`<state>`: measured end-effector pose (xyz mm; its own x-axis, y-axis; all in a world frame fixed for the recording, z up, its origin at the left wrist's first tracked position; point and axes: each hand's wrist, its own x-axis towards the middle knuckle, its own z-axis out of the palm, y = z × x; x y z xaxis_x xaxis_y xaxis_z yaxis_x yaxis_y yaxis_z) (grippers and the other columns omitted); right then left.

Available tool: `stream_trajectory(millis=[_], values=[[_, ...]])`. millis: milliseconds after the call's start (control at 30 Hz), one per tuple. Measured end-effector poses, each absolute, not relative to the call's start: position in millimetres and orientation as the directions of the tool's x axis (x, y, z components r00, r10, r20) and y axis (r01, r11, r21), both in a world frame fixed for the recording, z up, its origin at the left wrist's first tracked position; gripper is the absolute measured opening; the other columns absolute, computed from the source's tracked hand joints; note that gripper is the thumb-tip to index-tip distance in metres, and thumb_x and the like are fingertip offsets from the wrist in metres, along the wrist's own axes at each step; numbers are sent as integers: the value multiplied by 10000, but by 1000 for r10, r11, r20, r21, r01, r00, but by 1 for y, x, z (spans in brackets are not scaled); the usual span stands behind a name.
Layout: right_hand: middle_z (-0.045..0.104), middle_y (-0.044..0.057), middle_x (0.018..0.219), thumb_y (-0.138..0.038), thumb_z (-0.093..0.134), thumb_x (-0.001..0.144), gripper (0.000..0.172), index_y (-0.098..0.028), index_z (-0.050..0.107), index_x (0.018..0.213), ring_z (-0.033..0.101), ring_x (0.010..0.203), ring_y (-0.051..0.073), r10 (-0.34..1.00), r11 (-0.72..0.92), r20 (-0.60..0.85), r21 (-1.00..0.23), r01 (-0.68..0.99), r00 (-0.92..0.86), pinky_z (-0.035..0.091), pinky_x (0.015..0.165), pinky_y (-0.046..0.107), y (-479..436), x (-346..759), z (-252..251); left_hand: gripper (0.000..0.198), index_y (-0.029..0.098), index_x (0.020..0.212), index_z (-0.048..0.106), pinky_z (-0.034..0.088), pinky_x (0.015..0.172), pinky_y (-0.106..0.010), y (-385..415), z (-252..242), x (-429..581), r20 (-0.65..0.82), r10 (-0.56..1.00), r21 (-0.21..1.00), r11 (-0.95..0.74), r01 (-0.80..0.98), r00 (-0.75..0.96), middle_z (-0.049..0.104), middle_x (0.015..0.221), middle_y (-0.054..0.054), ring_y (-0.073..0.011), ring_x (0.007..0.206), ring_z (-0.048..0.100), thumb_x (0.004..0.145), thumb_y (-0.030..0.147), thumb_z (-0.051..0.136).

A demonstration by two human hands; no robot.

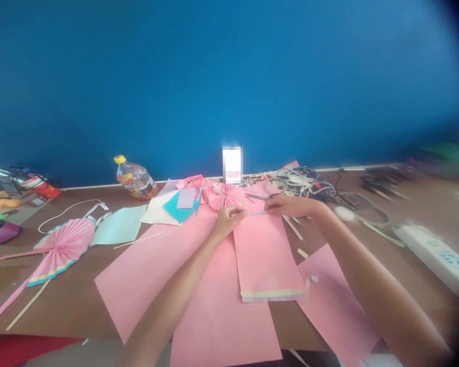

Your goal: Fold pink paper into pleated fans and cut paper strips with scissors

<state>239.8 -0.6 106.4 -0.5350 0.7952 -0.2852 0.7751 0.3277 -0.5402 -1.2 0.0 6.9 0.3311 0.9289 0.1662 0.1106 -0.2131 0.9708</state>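
My left hand (229, 220) is closed in a pinch at one end of a thin pale paper strip (258, 214). At the strip's other end my right hand (285, 205) is closed too, its fingertips pressed down. The strip stretches between them across the top of a pink paper sheet (265, 255), whose near edge carries a yellow and a pale lilac band (273, 295). Grey scissors (257, 197) show just beyond my right fingers; whether they touch the hand I cannot tell. A pleated pink paper rosette (226, 195) lies just past my left hand.
More pink sheets (224, 326) spread under and beside my arms. To the left are a pleated pink fan (67, 247), light blue paper (118, 225) and a tilted bottle (135, 178). Paper scraps (302, 181) and cables heap at back right, near a white power strip (436, 255).
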Motion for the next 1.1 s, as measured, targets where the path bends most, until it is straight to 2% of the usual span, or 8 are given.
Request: stream_trajectory(millis=[167, 367, 667, 767, 833, 900, 967, 1100], values=[[669, 78, 984, -237, 475, 796, 226, -217, 680, 889, 625, 925, 240, 784, 348, -305, -506, 790, -541, 455, 824, 331, -3, 238, 109, 233, 138, 886, 720, 480, 829, -291, 2, 0, -1, 156, 900, 959, -237, 157, 408, 720, 920, -70, -194, 906, 654, 810, 349, 655], [666, 73, 935, -240, 526, 747, 182, -224, 657, 871, 609, 861, 240, 782, 322, -310, -541, 777, -540, 454, 732, 326, 1, 243, 105, 260, 144, 906, 720, 470, 878, -300, 1, 3, -1, 174, 901, 952, -257, 165, 398, 725, 958, -68, -199, 946, 652, 850, 370, 605], [665, 53, 870, -182, 547, 686, 144, -213, 640, 791, 607, 802, 207, 767, 322, -315, -565, 759, -559, 444, 686, 281, 4, 247, 97, 241, 141, 958, 709, 449, 731, -250, 1, 4, -1, 157, 901, 948, -252, 194, 405, 716, 958, -71, -176, 882, 644, 834, 323, 611], [665, 44, 811, -203, 522, 734, 134, -199, 627, 818, 596, 729, 180, 856, 246, -195, -661, 709, -478, 439, 660, 270, 11, 245, 90, 220, 145, 929, 702, 441, 729, -247, 0, 5, 0, 170, 906, 936, -272, 223, 388, 713, 944, -64, -173, 876, 641, 840, 317, 599], [657, 34, 768, -215, 481, 771, 158, -188, 609, 861, 566, 649, 158, 953, 179, -46, -709, 682, -298, 428, 628, 268, 18, 242, 84, 216, 149, 922, 699, 437, 743, -248, -1, 6, 0, 194, 903, 922, -301, 243, 384, 711, 944, -58, -172, 889, 636, 853, 316, 581], [665, 39, 789, -217, 496, 773, 155, -177, 612, 867, 572, 683, 158, 984, 168, 75, -698, 696, -163, 433, 668, 273, 26, 240, 76, 229, 153, 926, 698, 430, 749, -246, -2, 7, 0, 213, 898, 908, -327, 262, 384, 707, 939, -49, -169, 890, 628, 873, 322, 553], [675, 52, 844, -217, 521, 772, 148, -167, 630, 859, 588, 752, 166, 980, 197, 116, -684, 703, -162, 441, 725, 277, 31, 239, 69, 266, 157, 940, 699, 424, 725, -245, -3, 8, 0, 212, 899, 899, -333, 284, 383, 700, 921, -40, -161, 846, 614, 898, 344, 514], [693, 54, 898, -201, 539, 789, 142, -167, 652, 870, 604, 780, 164, 964, 243, 88, -666, 705, -249, 451, 742, 270, 36, 238, 56, 319, 157, 942, 694, 430, 721, -247, -5, 10, 1, 195, 903, 890, -327, 318, 383, 697, 901, -36, -164, 814, 603, 916, 387, 473]])
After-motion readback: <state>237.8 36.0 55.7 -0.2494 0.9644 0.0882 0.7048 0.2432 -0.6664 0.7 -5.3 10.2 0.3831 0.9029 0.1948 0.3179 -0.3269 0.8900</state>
